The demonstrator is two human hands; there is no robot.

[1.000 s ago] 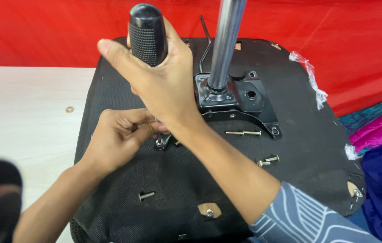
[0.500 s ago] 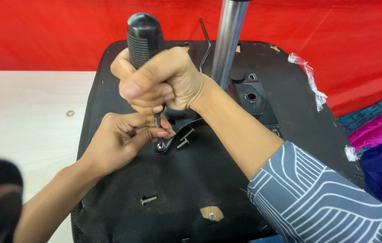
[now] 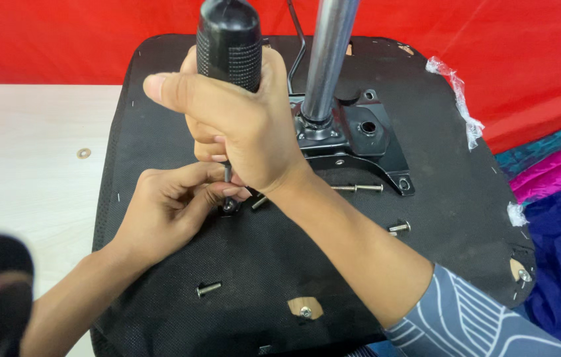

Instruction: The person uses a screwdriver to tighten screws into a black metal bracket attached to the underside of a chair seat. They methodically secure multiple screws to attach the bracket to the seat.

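right hand [image 3: 247, 132] clenched round black screwdriver [image 3: 229, 46] | left hand [image 3: 168, 205] fingers pinching the screw [image 3: 229, 206] at its tip | on upturned seat base [image 3: 439, 198]

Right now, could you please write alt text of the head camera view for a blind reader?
A right hand grips a black-handled screwdriver upright on a screw, steadied by the left hand, on an upturned black chair seat. Loose screws lie nearby.
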